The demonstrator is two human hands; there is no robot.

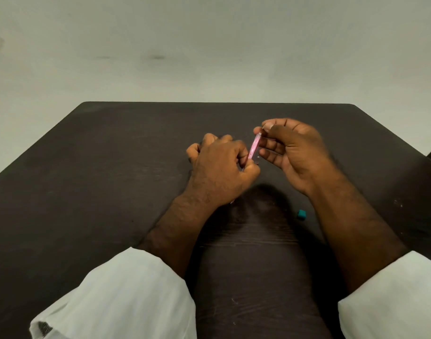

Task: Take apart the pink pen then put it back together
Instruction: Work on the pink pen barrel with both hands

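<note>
The pink pen [254,148] is a slim translucent pink barrel, held tilted above the middle of the dark table [111,167]. My left hand [219,167] is closed around its lower end, which is hidden inside the fist. My right hand [292,148] pinches the upper end between thumb and forefinger, its other fingers loosely curled. A tiny dark part shows just below the barrel between both hands; I cannot tell what it is.
A small teal piece [301,214] lies on the table beside my right forearm. White sleeves cover both arms near the front edge. A pale wall rises behind the table's far edge.
</note>
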